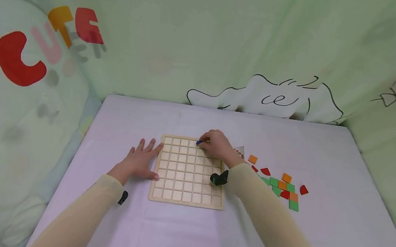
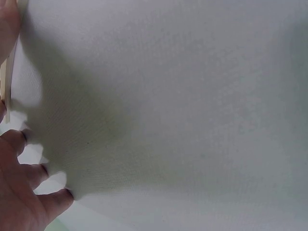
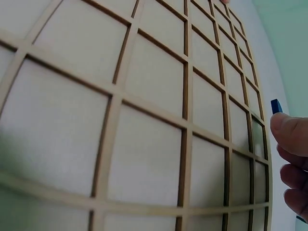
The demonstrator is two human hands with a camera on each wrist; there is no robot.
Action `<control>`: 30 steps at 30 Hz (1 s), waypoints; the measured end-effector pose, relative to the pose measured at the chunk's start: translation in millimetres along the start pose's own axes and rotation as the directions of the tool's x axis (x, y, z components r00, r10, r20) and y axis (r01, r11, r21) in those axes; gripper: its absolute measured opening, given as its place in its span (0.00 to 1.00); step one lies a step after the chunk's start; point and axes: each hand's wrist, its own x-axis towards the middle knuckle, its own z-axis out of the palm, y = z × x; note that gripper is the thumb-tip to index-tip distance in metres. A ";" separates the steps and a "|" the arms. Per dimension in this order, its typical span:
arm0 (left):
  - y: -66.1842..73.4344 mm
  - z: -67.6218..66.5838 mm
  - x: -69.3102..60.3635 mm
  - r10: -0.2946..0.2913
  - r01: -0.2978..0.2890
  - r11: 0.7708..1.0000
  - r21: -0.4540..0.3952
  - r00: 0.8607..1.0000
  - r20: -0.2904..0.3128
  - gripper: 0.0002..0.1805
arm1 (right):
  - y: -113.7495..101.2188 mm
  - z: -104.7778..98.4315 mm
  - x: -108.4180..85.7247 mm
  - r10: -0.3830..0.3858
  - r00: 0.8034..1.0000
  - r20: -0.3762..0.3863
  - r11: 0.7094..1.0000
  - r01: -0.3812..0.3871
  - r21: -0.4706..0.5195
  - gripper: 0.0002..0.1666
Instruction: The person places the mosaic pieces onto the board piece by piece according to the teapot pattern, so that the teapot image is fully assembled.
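A wooden grid board (image 1: 186,204) with square compartments lies on the table. My right hand (image 1: 216,144) is over its far edge and pinches a small blue piece (image 1: 198,142) between thumb and fingers. In the right wrist view the blue piece (image 3: 275,106) sticks out past the thumb, near the board's edge. The left hand (image 1: 139,163) rests spread at the board's left side, its thumb and index finger touching the frame. Its splayed fingers (image 2: 33,175) lie on the cloth in the left wrist view.
Right of the board lie several loose flat pieces: green squares (image 1: 294,205), orange squares (image 1: 253,159) and red quarter-round pieces (image 1: 304,190). A printed card (image 1: 240,150) is partly hidden behind the right wrist. Printed curtains (image 1: 176,50) enclose the pale table (image 1: 180,233).
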 end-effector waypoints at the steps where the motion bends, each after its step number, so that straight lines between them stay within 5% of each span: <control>1: -0.1 0.6 0.3 -0.003 0.003 1.000 -0.002 1.000 0.002 0.63 | -0.4 1.1 1.5 -0.007 1.000 0.005 1.000 0.007 0.003 0.12; 12: -0.3 1.3 -0.4 0.006 -0.006 1.000 0.001 1.000 -0.006 0.63 | -6.3 11.7 14.5 -0.022 0.999 0.036 1.000 0.022 0.003 0.10; 30: 1.2 0.7 -0.7 -0.002 0.002 1.000 -0.012 1.000 -0.004 0.63 | -14.2 11.4 18.4 0.081 0.996 0.043 0.996 -0.079 -0.032 0.10</control>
